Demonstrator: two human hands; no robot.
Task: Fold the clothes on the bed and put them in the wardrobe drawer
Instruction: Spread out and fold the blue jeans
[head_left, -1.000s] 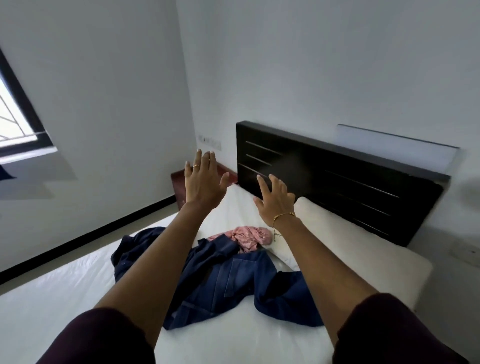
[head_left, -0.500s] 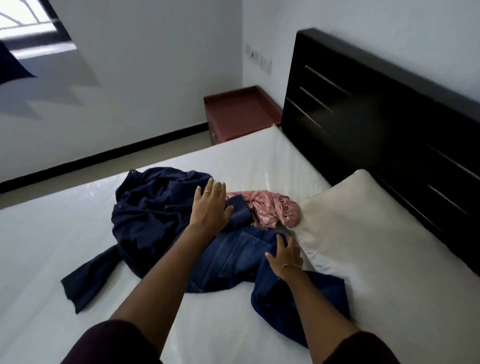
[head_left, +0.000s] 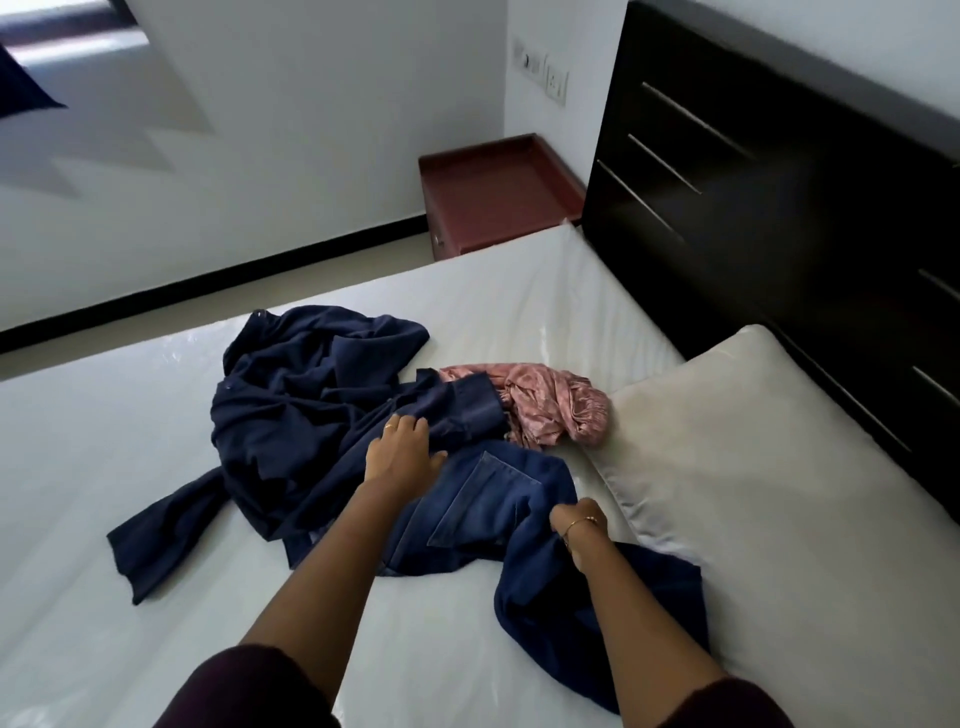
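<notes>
A heap of clothes lies on the white bed (head_left: 130, 426). Blue denim jeans (head_left: 483, 499) spread across the middle, with a back pocket showing. A dark navy garment (head_left: 296, 400) is crumpled to their left, one strip trailing toward me. A pink patterned cloth (head_left: 550, 402) is bunched beside the pillow. My left hand (head_left: 400, 457) rests flat on the denim and navy cloth, fingers curling over the fabric. My right hand (head_left: 574, 517) is closed around a fold of the jeans, its fingers buried in the cloth. No wardrobe drawer is in view.
A white pillow (head_left: 753, 457) lies to the right against the black headboard (head_left: 779, 197). A reddish-brown bedside table (head_left: 493, 192) stands past the bed's far corner. White walls with a black skirting line run behind; a strip of floor (head_left: 208, 306) separates bed from wall.
Both hands came down from the air onto the clothes. My left hand slid lower onto the denim and my right hand closed on a fold of the jeans. The view tilted down.
</notes>
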